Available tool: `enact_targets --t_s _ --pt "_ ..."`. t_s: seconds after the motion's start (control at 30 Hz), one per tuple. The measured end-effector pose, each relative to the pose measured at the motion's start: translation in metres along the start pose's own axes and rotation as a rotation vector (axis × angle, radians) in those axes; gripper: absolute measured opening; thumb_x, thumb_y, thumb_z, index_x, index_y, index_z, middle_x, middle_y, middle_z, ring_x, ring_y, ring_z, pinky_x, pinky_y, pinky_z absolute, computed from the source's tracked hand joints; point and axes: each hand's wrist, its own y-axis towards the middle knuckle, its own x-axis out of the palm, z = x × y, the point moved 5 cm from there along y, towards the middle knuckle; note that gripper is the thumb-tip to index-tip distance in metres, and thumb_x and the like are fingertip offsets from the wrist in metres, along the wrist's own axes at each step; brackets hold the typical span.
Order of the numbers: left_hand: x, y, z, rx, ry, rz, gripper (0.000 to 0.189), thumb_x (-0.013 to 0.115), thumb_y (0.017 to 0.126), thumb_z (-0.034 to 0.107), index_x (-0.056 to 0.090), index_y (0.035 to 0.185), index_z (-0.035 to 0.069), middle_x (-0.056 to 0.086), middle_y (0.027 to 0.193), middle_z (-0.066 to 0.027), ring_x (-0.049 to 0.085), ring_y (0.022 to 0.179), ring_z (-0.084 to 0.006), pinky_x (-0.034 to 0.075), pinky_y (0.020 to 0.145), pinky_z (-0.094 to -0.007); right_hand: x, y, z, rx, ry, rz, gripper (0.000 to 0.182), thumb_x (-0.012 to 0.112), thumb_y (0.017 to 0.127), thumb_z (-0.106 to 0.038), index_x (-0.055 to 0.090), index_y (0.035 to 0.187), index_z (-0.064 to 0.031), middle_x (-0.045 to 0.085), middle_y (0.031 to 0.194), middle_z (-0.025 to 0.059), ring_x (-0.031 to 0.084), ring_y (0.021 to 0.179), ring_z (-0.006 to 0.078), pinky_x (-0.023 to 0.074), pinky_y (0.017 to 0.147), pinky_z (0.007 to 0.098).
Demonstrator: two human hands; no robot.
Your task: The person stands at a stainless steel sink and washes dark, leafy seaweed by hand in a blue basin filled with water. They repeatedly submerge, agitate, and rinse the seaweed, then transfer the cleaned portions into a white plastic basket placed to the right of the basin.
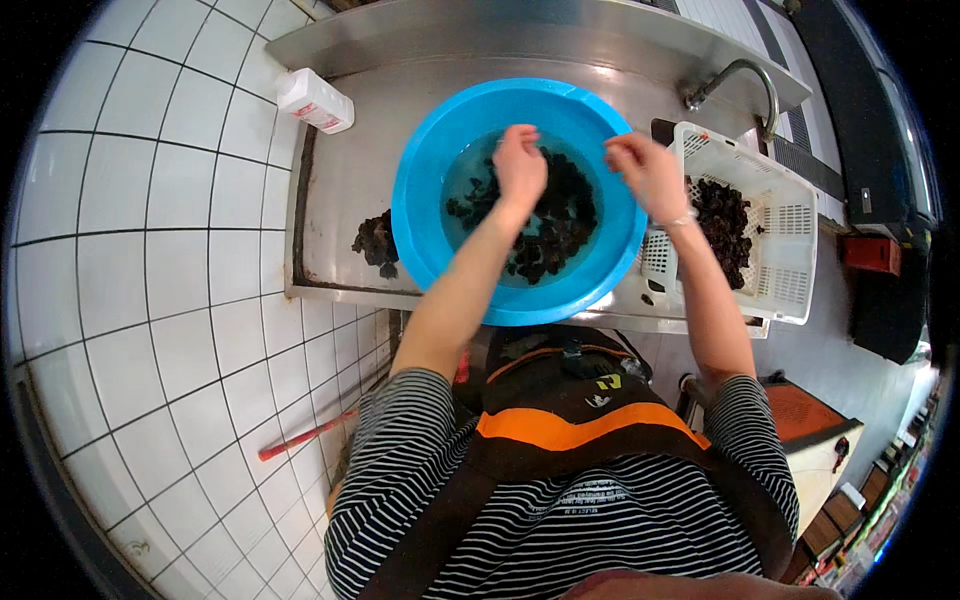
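Observation:
A round blue plastic basin point(424, 247) holds water with dark, ruffled pieces point(559, 217) in it that look like wood ear fungus. Over the water is my left hand point(520, 169), its fingers curled in and their grip hidden. Near the basin's right rim, slightly blurred, my right hand point(646, 176) has bent fingers; whether they hold anything is unclear. To the right, a white perforated plastic basket point(780, 217) contains a heap of similar dark pieces point(724, 232), partly covered by my right forearm. Another small brown clump point(377, 241) lies against the basin's left side.
The basin stands on a stainless steel counter point(341, 180) with a raised back. A white plastic bottle point(315, 101) is at its left end, beside a tiled wall point(187, 270). A curved metal faucet point(739, 71) rises behind the basket. A red handle point(307, 435) leans below left.

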Motion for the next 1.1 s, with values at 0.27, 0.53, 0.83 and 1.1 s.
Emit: enact_targets --t_s 0.27,0.53,0.83,1.1 --pt "0.023 0.029 -0.095 0.241 0.633 -0.344 0.022 0.067 0.072 0.013 0.068 0.094 0.014 0.061 0.097 -0.0112 0.055 0.095 -0.0301 0.047 0.079 -0.0424 0.126 0.035 0.074 0.236 -0.418 -0.155 0.024 0.060 0.079 -0.020 0.062 0.100 -0.0093 0.063 0.095 0.0199 0.060 0.089 0.0382 0.0492 0.079 0.0463" --pt "0.014 0.024 -0.088 0.118 0.628 -0.426 0.013 0.065 0.075 0.012 0.069 0.087 0.014 0.059 0.096 -0.0097 0.054 0.095 -0.0302 0.047 0.081 -0.0405 0.155 0.063 0.088 0.244 -0.551 -0.176 0.025 0.056 0.079 -0.014 0.059 0.104 -0.0100 0.059 0.106 0.0183 0.058 0.096 0.0384 0.0489 0.081 0.0461" --pt "-0.028 0.037 -0.077 0.058 0.477 -0.379 0.015 0.067 0.075 0.018 0.069 0.087 0.009 0.064 0.089 -0.0120 0.060 0.083 -0.0289 0.048 0.074 -0.0393 0.180 0.061 0.101 0.130 -0.709 -0.218 0.027 0.044 0.086 -0.011 0.057 0.110 -0.0123 0.054 0.114 0.0169 0.054 0.105 0.0350 0.0479 0.084 0.0444" --pt "-0.134 0.018 0.025 0.020 0.206 -0.293 0.017 0.062 0.080 0.015 0.066 0.094 0.006 0.066 0.082 -0.0126 0.063 0.074 -0.0215 0.049 0.069 -0.0297 0.182 0.068 0.117 0.152 -0.663 -0.292 0.027 0.046 0.085 -0.011 0.058 0.108 -0.0124 0.055 0.112 0.0168 0.056 0.103 0.0341 0.0479 0.083 0.0449"
